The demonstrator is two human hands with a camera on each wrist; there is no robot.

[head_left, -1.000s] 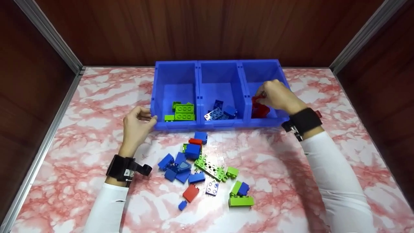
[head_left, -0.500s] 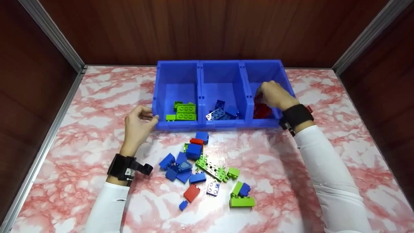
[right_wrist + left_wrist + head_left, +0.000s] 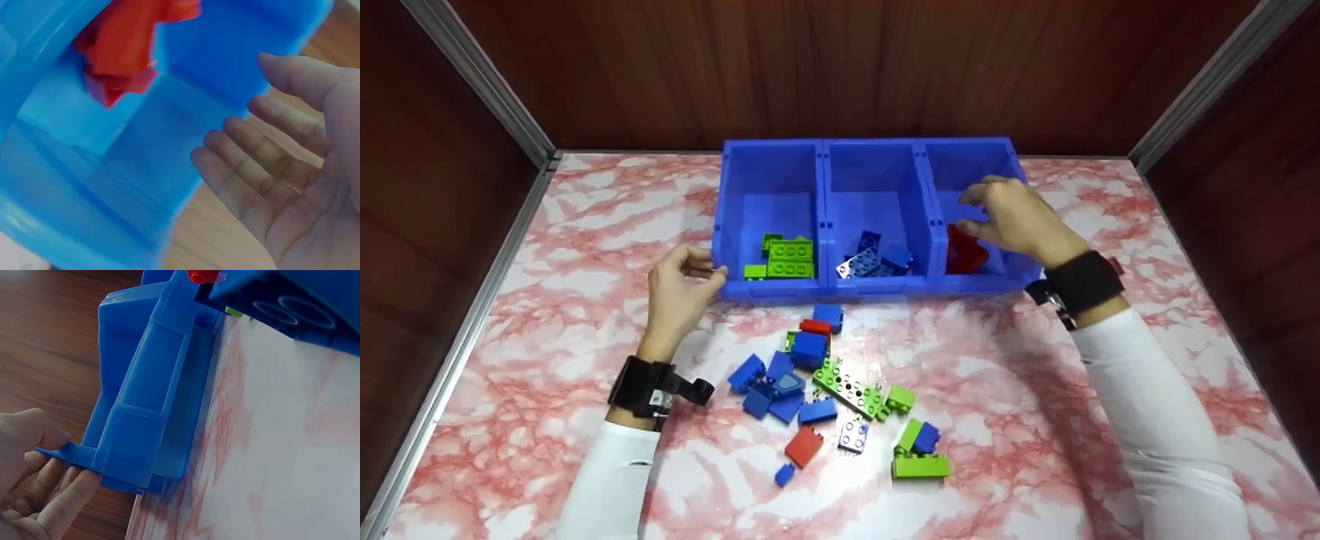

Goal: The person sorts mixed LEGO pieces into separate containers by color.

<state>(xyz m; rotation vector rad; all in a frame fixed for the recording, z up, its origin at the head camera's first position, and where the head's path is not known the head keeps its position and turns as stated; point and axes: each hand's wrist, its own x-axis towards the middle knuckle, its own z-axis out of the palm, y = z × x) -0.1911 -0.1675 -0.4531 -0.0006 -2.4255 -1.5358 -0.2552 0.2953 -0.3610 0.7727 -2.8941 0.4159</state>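
A blue bin with three compartments stands at the back of the table. My left hand pinches its left front corner; in the left wrist view the thumb and fingers lie on either side of the rim. Over the right compartment hovers my right hand, its fingers spread and holding nothing. Red bricks lie below it, and the right wrist view shows these red bricks apart from the fingers. Green bricks lie in the left compartment, blue bricks in the middle one.
In front of the bin lie loose bricks: several blue ones, a long green one, a red one, a pale studded one and a green one. Dark wooden panels enclose the table's back and sides.
My right hand has let go of a red brick in the right compartment, spread its fingers and drawn back up and to the right. My left hand stays on the bin's corner.
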